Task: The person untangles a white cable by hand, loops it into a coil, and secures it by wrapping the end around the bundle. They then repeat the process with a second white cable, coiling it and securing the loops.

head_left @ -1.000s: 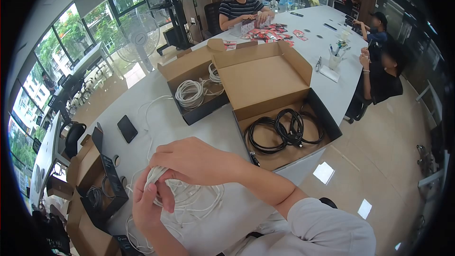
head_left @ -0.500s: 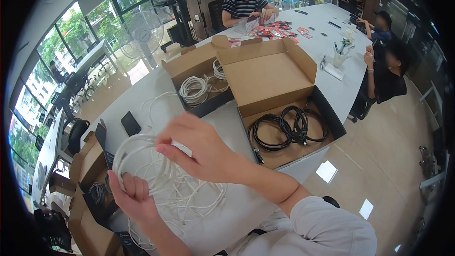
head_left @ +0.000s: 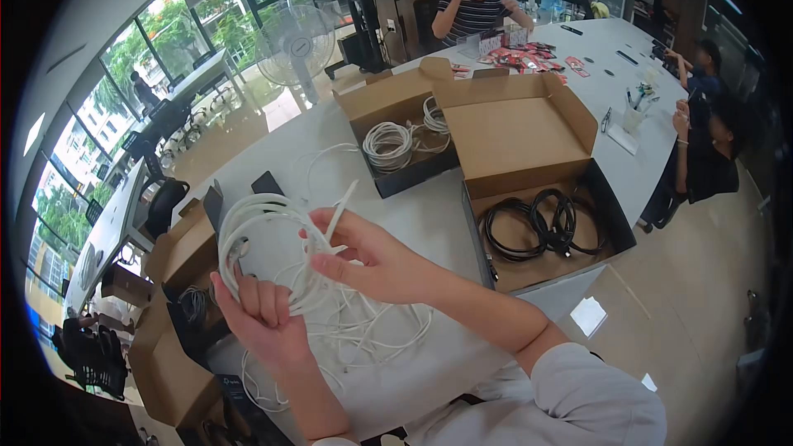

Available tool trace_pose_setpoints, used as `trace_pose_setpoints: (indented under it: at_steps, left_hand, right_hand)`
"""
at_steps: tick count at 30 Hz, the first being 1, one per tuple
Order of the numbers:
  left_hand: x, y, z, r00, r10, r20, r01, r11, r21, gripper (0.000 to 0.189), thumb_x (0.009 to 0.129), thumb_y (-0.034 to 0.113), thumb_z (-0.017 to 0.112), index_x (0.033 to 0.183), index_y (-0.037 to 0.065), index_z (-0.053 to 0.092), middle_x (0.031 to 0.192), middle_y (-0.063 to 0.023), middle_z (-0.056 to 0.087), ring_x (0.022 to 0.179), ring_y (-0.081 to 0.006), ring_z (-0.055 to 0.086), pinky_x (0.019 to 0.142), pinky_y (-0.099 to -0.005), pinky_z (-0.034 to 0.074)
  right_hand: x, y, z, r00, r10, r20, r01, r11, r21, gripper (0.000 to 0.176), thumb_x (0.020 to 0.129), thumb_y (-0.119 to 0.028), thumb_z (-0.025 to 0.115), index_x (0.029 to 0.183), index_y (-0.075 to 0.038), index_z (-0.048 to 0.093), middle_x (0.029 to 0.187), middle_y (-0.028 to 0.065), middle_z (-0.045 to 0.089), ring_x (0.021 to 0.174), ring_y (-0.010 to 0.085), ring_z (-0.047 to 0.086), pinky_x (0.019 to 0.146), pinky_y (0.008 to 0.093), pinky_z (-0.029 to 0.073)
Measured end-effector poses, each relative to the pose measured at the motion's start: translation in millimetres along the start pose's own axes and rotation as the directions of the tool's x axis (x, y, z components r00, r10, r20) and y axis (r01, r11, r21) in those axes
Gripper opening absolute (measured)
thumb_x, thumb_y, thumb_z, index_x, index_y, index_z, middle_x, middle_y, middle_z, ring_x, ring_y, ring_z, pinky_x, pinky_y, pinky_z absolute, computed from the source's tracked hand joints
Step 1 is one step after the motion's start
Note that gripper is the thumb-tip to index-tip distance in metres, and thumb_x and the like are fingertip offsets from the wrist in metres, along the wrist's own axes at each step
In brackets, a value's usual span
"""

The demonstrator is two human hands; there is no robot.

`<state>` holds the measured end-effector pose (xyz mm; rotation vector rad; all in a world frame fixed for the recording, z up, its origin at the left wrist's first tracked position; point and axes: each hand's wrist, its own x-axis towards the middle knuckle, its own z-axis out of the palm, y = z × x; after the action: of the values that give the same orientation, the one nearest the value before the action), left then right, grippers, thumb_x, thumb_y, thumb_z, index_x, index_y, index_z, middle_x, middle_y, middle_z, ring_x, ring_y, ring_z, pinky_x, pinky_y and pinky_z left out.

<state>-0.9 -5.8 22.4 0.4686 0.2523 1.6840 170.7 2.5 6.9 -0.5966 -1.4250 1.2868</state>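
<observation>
A looped coil of white cable is held above the table by my left hand, its fingers wrapped round the lower left of the loops. My right hand pinches the white cable at the coil's right side, and a short length sticks up past its fingers. Under both hands, a loose tangle of the same white cable spreads over the white table. Part of that tangle is hidden by my arms.
Beyond the hands stand an open box of coiled white cables and an open box of black cables. More open boxes line the left. A dark phone-like slab lies behind the coil. Several people sit around the table, red packets near one.
The view has shifted left, so the scene sits further right. My right hand has turned and lowered along the coil's right side, and a cable length now points up there.
</observation>
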Motion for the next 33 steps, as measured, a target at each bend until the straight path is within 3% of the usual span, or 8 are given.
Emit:
trace_pose_setpoints:
  at_steps: [5,9,12,15,20,26,29,33]
  left_hand:
    - [0.8,-7.3,3.1,0.999,-0.054,-0.001,0.053,0.993,0.104,0.034,0.100,0.034,0.041,0.097,0.006,0.058,0.047,0.0068,0.018,0.036,-0.0046,0.014,0.034,-0.0218,0.015]
    - [0.6,-9.5,2.8,0.997,-0.077,-0.025,0.080,0.985,0.150,0.033,0.100,0.034,0.040,0.093,0.008,0.058,0.047,0.0072,0.018,0.036,-0.0042,0.014,0.034,-0.0221,0.015]
    - [-3.5,-11.4,3.1,0.989,-0.143,-0.022,0.145,0.979,0.146,0.033,0.100,0.035,0.040,0.088,0.009,0.057,0.047,0.0070,0.018,0.036,-0.0043,0.015,0.033,-0.0224,0.015]
    - [-2.8,-16.7,0.8,0.975,-0.222,0.020,0.216,0.965,0.149,0.035,0.100,0.036,0.038,0.080,0.011,0.052,0.047,0.0067,0.019,0.036,-0.0046,0.016,0.033,-0.0229,0.016]
    - [-4.5,-14.5,2.4,0.933,-0.361,0.012,0.348,0.907,0.238,0.040,0.101,0.035,0.036,0.068,0.014,0.040,0.047,0.0070,0.021,0.036,-0.0049,0.017,0.033,-0.0226,0.016]
    - [5.0,-10.4,-16.0,0.889,-0.444,0.114,0.408,0.879,0.247,0.035,0.102,0.035,0.034,0.093,0.008,0.055,0.047,0.0076,0.021,0.037,-0.0040,0.017,0.033,-0.0214,0.015]
    - [2.3,-10.1,-6.2,0.893,-0.449,0.024,0.419,0.851,0.318,0.039,0.101,0.038,0.034,0.083,0.008,0.051,0.049,0.0065,0.020,0.036,-0.0047,0.015,0.033,-0.0221,0.013]
    - [-6.6,-19.7,2.7,0.889,-0.455,0.060,0.376,0.797,0.472,0.041,0.102,0.036,0.035,0.119,0.001,0.049,0.050,0.0079,0.020,0.038,-0.0029,0.016,0.035,-0.0208,0.014]
  right_hand:
    - [10.5,-7.3,-9.6,0.982,0.153,-0.115,-0.095,0.911,0.402,0.032,0.092,-0.010,0.055,0.122,0.000,0.047,0.118,0.0106,0.055,0.108,0.0222,0.058,0.094,0.0321,0.046]
    - [11.2,-15.3,-27.2,0.967,0.243,-0.081,-0.103,0.657,0.747,0.032,0.090,-0.013,0.056,0.118,0.002,0.049,0.115,0.0142,0.059,0.104,0.0241,0.061,0.092,0.0351,0.050]
    - [10.8,-20.0,-35.6,0.933,0.356,-0.047,-0.163,0.536,0.828,0.032,0.092,-0.018,0.054,0.117,0.002,0.051,0.115,0.0154,0.061,0.103,0.0244,0.061,0.089,0.0353,0.051]
    - [8.0,-20.1,-35.6,0.966,0.258,-0.034,-0.165,0.708,0.687,0.031,0.094,-0.023,0.050,0.113,0.001,0.054,0.112,0.0148,0.062,0.100,0.0237,0.062,0.086,0.0347,0.051]
    - [2.4,-32.2,-36.7,0.972,0.202,0.119,-0.232,0.907,0.352,0.047,0.098,-0.040,0.044,0.111,0.003,0.057,0.088,0.0105,0.067,0.062,0.0138,0.062,0.060,0.0253,0.052]
    - [-1.1,-36.2,-38.1,0.969,0.148,0.197,-0.183,0.968,0.170,0.039,0.097,-0.035,0.049,0.100,0.002,0.059,0.076,0.0079,0.064,0.059,0.0094,0.059,0.054,0.0223,0.047]
    - [-2.5,-35.0,-37.1,0.971,0.169,0.170,-0.189,0.976,0.110,0.038,0.096,-0.034,0.051,0.113,0.000,0.057,0.082,0.0068,0.064,0.061,0.0104,0.060,0.056,0.0225,0.049]
    - [-4.1,-41.1,-30.3,0.994,0.104,0.024,-0.104,0.995,0.010,0.040,0.091,-0.032,0.060,0.118,-0.002,0.056,0.089,0.0062,0.063,0.066,0.0089,0.060,0.055,0.0213,0.048]
